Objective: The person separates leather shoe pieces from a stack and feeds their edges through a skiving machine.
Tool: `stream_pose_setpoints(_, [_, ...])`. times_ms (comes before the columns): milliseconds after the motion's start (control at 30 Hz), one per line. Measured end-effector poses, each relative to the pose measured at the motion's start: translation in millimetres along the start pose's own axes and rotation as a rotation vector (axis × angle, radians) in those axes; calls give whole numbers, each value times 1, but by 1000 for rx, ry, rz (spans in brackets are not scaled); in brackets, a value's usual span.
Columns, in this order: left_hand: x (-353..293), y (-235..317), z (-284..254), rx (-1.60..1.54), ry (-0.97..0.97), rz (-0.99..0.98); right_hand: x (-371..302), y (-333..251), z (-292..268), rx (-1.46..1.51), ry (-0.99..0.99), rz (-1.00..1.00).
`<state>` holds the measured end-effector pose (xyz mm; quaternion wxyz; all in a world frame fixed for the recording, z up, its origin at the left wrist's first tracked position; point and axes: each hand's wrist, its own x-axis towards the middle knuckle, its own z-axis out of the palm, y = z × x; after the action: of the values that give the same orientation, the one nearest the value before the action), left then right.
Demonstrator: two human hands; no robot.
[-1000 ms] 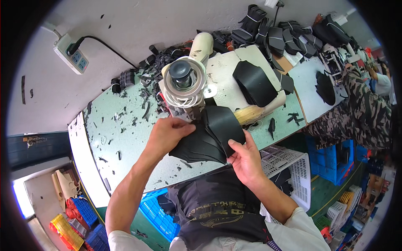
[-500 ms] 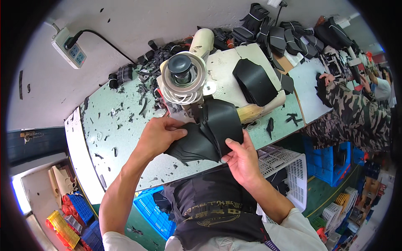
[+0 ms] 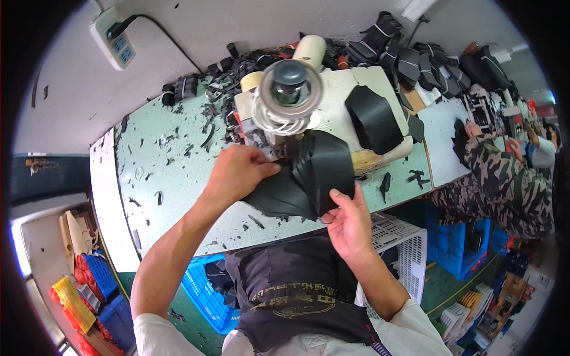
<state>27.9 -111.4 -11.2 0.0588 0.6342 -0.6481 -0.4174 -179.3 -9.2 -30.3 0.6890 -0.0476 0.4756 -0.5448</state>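
Note:
My left hand (image 3: 236, 173) pinches the upper left edge of a fanned stack of black leather-like pieces (image 3: 333, 172), thumb on top. My right hand (image 3: 350, 222) grips the stack's lower right edge, thumb above and fingers partly hidden beneath. The layers spread like pages, several edges showing in the middle. Just beyond the stack stands a cream sewing-type machine (image 3: 289, 98) with a dark round knob on top; the pieces lie against its working end, which is partly hidden. A second pile of black pieces (image 3: 374, 121) rests on the machine's pale bed to the right.
Dark scraps litter the green tabletop (image 3: 178, 196). Tied black bundles (image 3: 409, 65) line the back wall. Below the table edge are a blue crate (image 3: 208, 296) and a white basket (image 3: 409, 255). At right, a person in camouflage clothing (image 3: 504, 184) works at another machine.
The view has shifted, so the machine sits farther right and higher in it. The stack's layers are fanned wider in the middle. Both hands still hold the pieces.

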Motion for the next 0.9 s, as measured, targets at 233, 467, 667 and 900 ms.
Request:
stream_pose_setpoints(233, [-8,-13,-3,-318,-83,-110,-2,0,-1,-17,45,-38])
stream_pose_setpoints(467, [3,14,3,-194,-58,-43,-1,-12,-8,-27,57,-54])
stream_pose_setpoints(667, [-14,0,-1,-420,-97,-147,-1,4,-12,-35,9,-78])
stream_pose_setpoints(900, [-3,-11,26,-386,-15,-47,0,-6,-22,-26,31,-126])
